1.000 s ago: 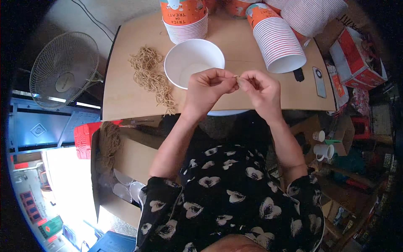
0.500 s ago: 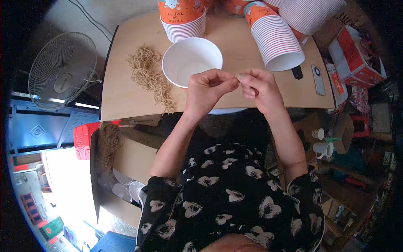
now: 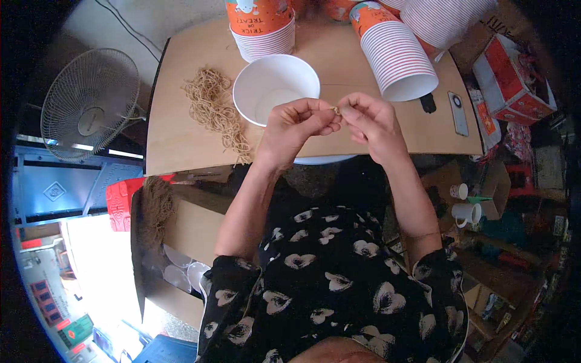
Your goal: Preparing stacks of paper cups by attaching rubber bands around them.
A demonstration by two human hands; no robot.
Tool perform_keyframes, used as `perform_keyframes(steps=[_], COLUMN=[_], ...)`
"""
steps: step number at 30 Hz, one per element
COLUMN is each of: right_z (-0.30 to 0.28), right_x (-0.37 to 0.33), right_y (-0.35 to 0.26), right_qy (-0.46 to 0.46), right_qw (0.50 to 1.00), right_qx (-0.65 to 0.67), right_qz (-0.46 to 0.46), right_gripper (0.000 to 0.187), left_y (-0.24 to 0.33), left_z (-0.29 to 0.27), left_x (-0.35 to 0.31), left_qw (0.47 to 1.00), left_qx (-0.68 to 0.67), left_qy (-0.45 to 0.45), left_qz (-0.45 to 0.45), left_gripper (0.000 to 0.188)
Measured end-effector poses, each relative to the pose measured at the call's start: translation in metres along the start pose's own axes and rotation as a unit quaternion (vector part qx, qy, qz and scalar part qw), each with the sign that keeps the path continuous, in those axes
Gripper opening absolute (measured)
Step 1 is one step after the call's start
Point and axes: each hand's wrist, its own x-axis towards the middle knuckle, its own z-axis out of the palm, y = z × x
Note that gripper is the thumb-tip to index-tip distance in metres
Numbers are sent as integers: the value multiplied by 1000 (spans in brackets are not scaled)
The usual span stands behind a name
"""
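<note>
My left hand (image 3: 293, 130) and my right hand (image 3: 375, 126) meet above the near side of the table, fingertips almost touching. Both are pinched closed on a small tan bit of cord (image 3: 336, 111), most of it hidden by the fingers. Just beyond my left hand stands an open paper bucket (image 3: 247, 91), its white inside showing. To the bucket's left lies a loose tangle of tan cords (image 3: 210, 103), trailing toward the table's near edge.
An upright stack of orange and white buckets (image 3: 264, 43) stands behind the open one. Another stack (image 3: 396, 57) lies on its side at the right, near a phone (image 3: 458, 114). A fan (image 3: 91, 109) stands left of the table (image 3: 175, 139); a box of cord (image 3: 193, 227) sits below.
My hands have shifted slightly left, and the tan bit of cord shows more between the fingertips. The bucket and the cord pile have stayed in place.
</note>
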Motion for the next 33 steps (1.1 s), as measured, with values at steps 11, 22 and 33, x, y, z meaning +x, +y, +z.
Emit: perform_keyframes(steps=[11,22,33], right_z=[1,1,5], right_x=[1,-1,-1], right_y=[2,9,-1], right_qy=[-21,-35,-57], right_qw=[993,979,993], right_qx=[-96,-152,-92], right_qz=[-68,-133,-47], right_gripper=[9,10,12], left_y=[-1,-1,-1], left_z=[-3,-4,-6], left_x=[-1,-4,-5], left_qw=[999,1000,999], left_qx=[32,-12,10], left_qy=[-8,3,-20], left_qz=[11,23,37], left_gripper=[15,12,9])
